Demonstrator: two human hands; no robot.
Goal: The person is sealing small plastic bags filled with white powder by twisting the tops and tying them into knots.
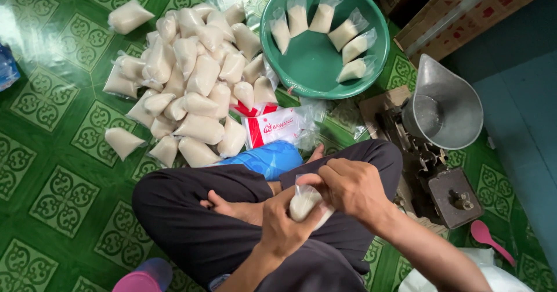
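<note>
Both my hands hold one small clear plastic bag of white grain over my crossed legs. My left hand cups the bag's filled bottom from below. My right hand pinches and twists the bag's top. A large heap of tied, filled bags lies on the green patterned floor ahead of me. A green plastic basin further right holds several open filled bags leaning along its rim.
A metal scale with a scoop pan stands at my right, a pink spoon beyond it. A packet of empty bags with red print and a blue bag lie by my knee. Cardboard boxes stand top right.
</note>
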